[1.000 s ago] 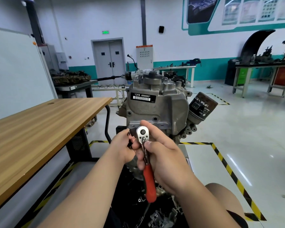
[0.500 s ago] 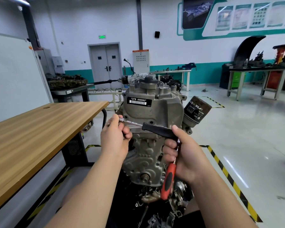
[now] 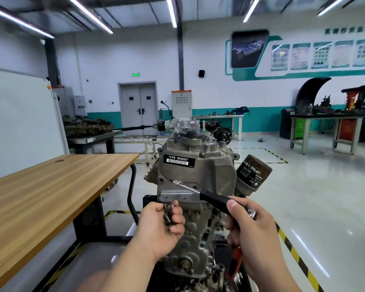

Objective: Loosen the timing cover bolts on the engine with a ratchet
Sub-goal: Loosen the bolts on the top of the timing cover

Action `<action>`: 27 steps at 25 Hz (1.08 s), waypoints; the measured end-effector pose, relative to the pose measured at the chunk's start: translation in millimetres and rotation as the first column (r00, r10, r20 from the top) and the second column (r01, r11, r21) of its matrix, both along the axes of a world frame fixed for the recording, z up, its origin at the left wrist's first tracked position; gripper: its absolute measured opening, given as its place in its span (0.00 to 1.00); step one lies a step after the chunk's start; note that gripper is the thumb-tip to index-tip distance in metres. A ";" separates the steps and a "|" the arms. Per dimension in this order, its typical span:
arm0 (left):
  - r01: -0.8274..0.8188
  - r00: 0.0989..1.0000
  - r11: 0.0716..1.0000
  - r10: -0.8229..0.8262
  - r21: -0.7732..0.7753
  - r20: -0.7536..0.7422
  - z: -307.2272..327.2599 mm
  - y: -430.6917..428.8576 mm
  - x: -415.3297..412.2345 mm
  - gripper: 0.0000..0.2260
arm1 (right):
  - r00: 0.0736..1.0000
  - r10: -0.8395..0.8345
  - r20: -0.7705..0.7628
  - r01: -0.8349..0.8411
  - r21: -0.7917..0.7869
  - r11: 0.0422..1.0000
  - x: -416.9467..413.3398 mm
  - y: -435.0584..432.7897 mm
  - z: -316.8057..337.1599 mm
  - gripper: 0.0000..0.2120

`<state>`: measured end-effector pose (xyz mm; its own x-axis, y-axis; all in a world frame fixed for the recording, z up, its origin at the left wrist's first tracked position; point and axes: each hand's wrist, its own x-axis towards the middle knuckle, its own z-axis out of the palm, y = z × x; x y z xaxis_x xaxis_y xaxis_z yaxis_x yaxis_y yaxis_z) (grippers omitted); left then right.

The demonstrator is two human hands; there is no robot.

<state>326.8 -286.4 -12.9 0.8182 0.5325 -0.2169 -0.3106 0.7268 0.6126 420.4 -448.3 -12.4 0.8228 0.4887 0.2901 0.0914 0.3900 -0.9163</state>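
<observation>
A: How is the ratchet (image 3: 236,258) handling?
B: I'd judge it stiff, light steel, best gripped by the red handle. The right hand (image 3: 259,234) is clutching it with a black driver (image 3: 214,199), which is pointing at the engine (image 3: 198,171) ahead.
A: Anything changing?
B: The left hand (image 3: 160,228), cupping loose bolts (image 3: 167,211), is dropping away from the driver's tip.

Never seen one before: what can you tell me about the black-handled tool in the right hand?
The black-handled driver has a matte black plastic-looking grip and a slim shiny metal shaft ending in a small socket tip. It slants up-left across the grey engine cover, tip near the cover's left edge; whether it sits on a bolt is unclear. The right hand grips its handle.
</observation>
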 end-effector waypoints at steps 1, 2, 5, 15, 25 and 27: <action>-0.005 0.999 1.000 0.005 -0.001 0.033 0.4 -1.9 -0.3 0.07 | 1.000 0.001 -0.014 -0.001 0.002 1.000 -0.8 -0.7 -1.7 0.04; -0.017 0.999 1.000 0.016 0.014 0.048 -0.2 -2.9 -1.0 0.06 | 1.000 0.001 -0.018 -0.001 -0.002 1.000 -1.3 -1.5 -3.9 0.04; -0.044 0.999 0.994 0.040 0.101 0.033 -4.1 -4.7 -8.7 0.08 | 1.000 0.015 -0.009 -0.015 -0.010 1.000 -2.5 -2.3 -10.4 0.04; 0.109 0.994 0.969 -0.107 0.222 -0.021 -19.1 -20.7 -39.9 0.11 | 0.990 0.090 0.104 -0.087 -0.028 0.996 -16.5 6.5 -8.8 0.09; 0.427 0.904 0.790 -0.363 0.441 -0.227 42.2 1.1 -36.1 0.21 | 0.901 0.143 0.409 -0.121 -0.079 0.990 -24.1 51.4 30.3 0.20; 0.499 0.866 0.753 -0.438 0.428 -0.240 60.7 16.8 -29.4 0.22 | 0.882 0.122 0.455 -0.103 -0.067 0.992 -19.8 58.7 46.0 0.20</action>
